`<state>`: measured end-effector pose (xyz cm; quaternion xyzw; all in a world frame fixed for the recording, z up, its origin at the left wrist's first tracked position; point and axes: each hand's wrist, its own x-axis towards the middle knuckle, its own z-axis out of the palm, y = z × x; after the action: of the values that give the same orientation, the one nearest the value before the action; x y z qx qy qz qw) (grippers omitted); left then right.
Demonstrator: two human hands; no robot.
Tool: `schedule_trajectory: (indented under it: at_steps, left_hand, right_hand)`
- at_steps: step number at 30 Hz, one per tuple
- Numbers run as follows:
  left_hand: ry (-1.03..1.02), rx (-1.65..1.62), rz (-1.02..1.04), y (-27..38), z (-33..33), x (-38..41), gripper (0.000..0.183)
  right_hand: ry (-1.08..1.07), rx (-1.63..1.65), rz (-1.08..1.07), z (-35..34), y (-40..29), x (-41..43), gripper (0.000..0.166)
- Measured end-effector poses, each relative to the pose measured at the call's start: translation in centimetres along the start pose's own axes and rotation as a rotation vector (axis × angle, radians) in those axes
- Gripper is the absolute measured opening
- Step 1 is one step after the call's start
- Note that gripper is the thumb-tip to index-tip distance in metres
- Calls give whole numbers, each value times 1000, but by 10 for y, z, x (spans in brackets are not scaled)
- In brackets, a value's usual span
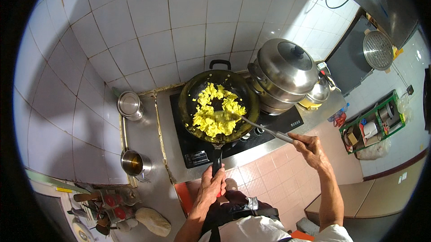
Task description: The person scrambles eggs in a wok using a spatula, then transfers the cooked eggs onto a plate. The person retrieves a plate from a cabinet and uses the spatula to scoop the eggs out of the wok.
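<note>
A dark wok (253,107) sits on the left part of a black glass gas hob (188,157). Inside it, broken yellow scrambled egg (208,124) lies in a rough ring around a bare patch of the bottom. My left hand (212,183) grips the wok's black handle (217,161), which points towards me. In my right hand (311,149) is the metal grip of a long-handled cooking spatula or ladle (259,126). Its blurred head rests among the egg near the wok's middle, so its exact shape cannot be told.
A tall lidded steamer pot (283,70) stands close on the wok's right. Beyond it is a smaller lidded pan (318,94). On the left counter are a steel canister (129,105), a steel cup of brown liquid (134,164), seasoning jars (112,200) and a pale cloth (153,221).
</note>
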<state>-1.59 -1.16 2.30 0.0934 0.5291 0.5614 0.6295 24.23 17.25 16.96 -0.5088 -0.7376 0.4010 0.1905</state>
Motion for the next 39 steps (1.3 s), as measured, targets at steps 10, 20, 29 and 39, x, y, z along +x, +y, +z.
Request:
schedule_trajectory:
  at_steps: [10,20,29,39]
  left_hand:
    - [1,-32,7,3,2,0,30]
    - [-2,-23,-2,5,1,0,30]
    - [-8,-20,-22,4,1,0,31]
    - [-22,-29,-27,0,-3,0,36]
  right_hand:
    - [217,-27,-92,81,17,10,34]
    - [339,191,-1,102,28,-6,37]
    - [434,-70,18,112,12,10,35]
    - [391,194,33,121,3,21,40]
